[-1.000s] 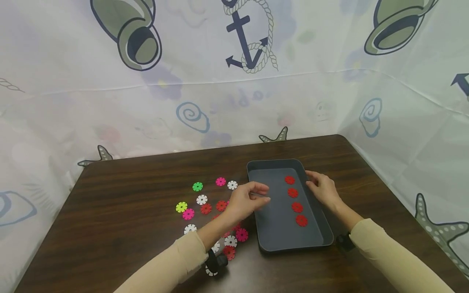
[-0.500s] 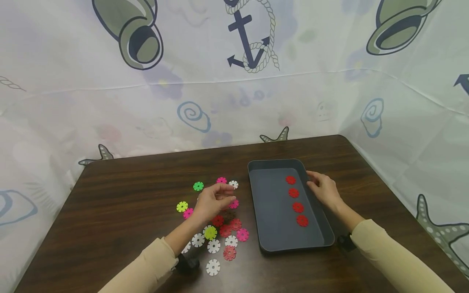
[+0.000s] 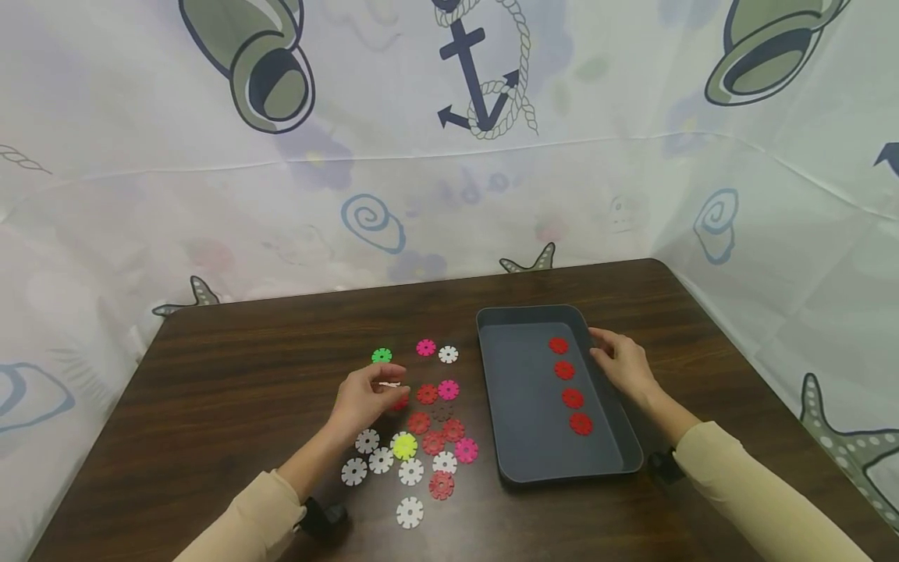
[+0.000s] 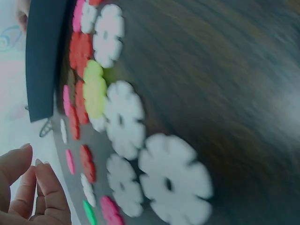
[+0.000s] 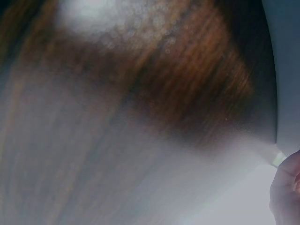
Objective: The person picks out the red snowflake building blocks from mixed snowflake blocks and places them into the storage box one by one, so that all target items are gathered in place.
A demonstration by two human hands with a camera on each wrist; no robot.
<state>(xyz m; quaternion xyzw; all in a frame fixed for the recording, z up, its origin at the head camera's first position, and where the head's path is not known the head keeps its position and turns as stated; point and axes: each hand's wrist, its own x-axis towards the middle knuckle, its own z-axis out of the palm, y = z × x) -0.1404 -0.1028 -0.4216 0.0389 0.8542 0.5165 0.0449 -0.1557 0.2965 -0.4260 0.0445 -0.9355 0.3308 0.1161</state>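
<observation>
Head view: the left hand [image 3: 360,403], left of centre and below the middle of the frame, hovers with thumb and fingers softly curved, a gap between the tips and nothing held in it. A white disc [image 3: 390,384] shows through that gap, and a red disc [image 3: 401,403] is partly hidden by the thumb. At the lower left of the left wrist view, the same tips stand just apart.

Right of centre, the right hand [image 3: 624,366] rests loosely bent fingers against the right wall of a grey tray [image 3: 521,406], thumb and forefinger apart. Inside it, toward its right side, four red discs [image 3: 572,398] lie in a column. Left of the tray, other discs [image 3: 419,424] are scattered on the brown table [image 3: 232,406]; a yellow disc [image 3: 404,446] overlaps a white one. Across the top hangs a patterned cloth [image 3: 393,101].
</observation>
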